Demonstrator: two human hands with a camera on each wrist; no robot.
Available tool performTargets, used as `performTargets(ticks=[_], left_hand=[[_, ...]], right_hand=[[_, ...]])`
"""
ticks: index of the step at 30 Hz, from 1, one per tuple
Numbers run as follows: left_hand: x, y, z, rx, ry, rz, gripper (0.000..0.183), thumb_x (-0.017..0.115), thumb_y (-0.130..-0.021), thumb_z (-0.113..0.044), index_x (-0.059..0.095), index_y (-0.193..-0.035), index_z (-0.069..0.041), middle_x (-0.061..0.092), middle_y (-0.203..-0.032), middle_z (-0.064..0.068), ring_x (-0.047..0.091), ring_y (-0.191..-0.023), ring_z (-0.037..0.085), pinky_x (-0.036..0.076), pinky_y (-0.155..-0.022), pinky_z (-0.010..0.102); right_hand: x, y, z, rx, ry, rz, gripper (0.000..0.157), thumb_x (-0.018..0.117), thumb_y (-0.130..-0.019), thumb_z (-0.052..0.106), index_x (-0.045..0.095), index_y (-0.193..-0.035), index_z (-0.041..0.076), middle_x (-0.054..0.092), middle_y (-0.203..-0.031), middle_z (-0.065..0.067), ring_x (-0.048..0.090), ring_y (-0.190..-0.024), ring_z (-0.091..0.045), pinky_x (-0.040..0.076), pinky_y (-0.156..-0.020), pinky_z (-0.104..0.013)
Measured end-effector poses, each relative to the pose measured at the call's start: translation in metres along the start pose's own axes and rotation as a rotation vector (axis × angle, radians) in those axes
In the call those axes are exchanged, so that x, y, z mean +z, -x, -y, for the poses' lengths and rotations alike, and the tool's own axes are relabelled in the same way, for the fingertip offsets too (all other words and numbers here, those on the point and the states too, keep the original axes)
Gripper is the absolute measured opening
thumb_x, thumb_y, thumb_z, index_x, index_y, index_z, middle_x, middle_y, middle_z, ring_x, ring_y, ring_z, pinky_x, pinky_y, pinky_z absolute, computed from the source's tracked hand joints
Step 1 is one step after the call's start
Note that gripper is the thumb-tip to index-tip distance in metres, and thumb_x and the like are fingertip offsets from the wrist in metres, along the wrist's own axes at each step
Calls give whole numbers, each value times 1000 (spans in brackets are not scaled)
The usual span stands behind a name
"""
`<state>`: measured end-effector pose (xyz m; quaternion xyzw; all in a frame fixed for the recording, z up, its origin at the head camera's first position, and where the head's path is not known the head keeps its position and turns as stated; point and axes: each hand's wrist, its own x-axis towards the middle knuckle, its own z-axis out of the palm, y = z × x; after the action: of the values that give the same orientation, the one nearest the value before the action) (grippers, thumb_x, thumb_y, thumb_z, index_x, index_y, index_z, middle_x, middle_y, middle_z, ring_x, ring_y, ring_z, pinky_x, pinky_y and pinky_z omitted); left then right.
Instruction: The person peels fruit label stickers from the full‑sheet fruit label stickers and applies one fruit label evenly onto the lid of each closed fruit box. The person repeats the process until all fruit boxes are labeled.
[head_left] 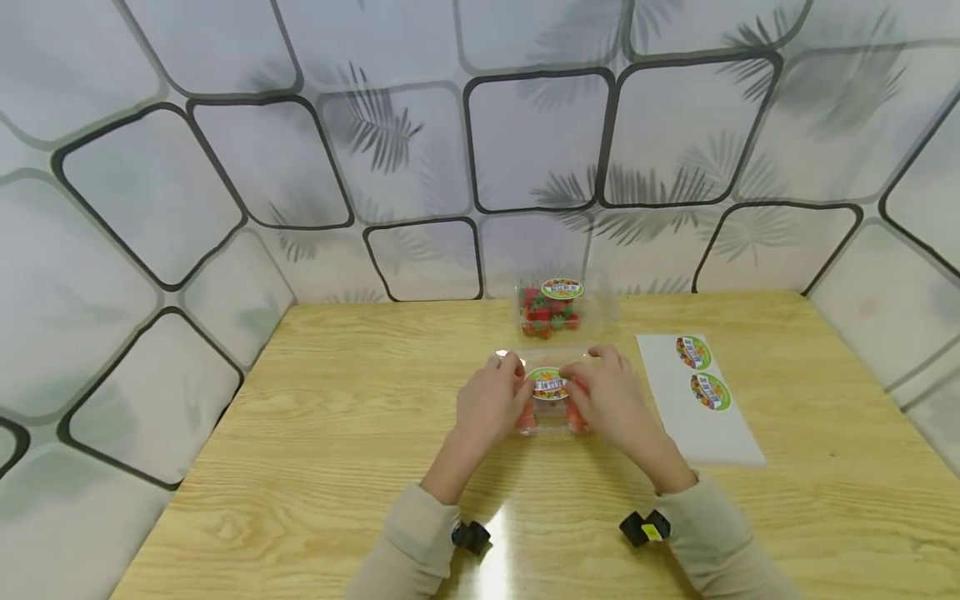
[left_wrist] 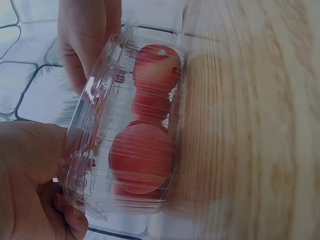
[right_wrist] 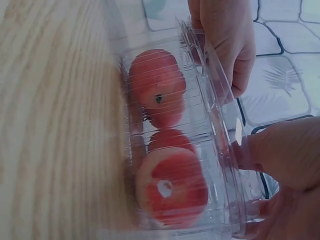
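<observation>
A clear plastic clamshell box [head_left: 553, 427] stands on the table in front of me, holding several red, peach-like fruits [left_wrist: 142, 159]. On its lid lies an oval, green-edged fruit label [head_left: 550, 385]. My left hand [head_left: 489, 402] grips the lid's left side, thumb at the label's left edge and fingers curled toward the back corner. Opposite it, my right hand [head_left: 613, 402] holds the lid's right side, with thumb and finger ends at the label's right edge. In the right wrist view, the right thumb and fingers meet the lid [right_wrist: 220, 125] along its rim.
Behind the box sits another clear box [head_left: 600, 310] with strawberries [head_left: 546, 318] and an oval label [head_left: 562, 288] on it. To the right, a white backing sheet [head_left: 712, 437] carries two oval labels [head_left: 693, 352]. A patterned wall covering [head_left: 420, 258] borders the wooden table [head_left: 337, 400].
</observation>
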<state>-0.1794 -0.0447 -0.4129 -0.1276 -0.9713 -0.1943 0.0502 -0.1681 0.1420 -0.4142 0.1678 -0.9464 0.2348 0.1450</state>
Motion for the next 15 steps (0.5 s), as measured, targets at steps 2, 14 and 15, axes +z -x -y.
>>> performTargets(ticks=[2,14,15], left_hand=[[2,1,1,0,10,0,25,60,-98,-38,60,-106,-15,62,-97,4,48,-58,14,39,-43,25],[1,3,9,-17,43,5,23,61,-98,-36,60,-106,-15,57,-91,2,43,-54,12,37,-43,26],[0,3,10,-15,51,0,23,62,-98,-36,60,-105,-14,57,-91,2,43,-54,12,36,-43,26]], right_hand=[[2,2,-1,35,-62,9,16,69,-92,8,73,-106,3,52,-126,-37,49,-119,-56,45,-90,-66],[10,7,6,103,-22,41,24,63,-97,20,71,-118,12,47,-140,-30,51,-121,-53,52,-73,-65],[11,7,7,107,-17,44,24,62,-98,21,71,-118,13,47,-141,-29,51,-122,-53,52,-73,-65]])
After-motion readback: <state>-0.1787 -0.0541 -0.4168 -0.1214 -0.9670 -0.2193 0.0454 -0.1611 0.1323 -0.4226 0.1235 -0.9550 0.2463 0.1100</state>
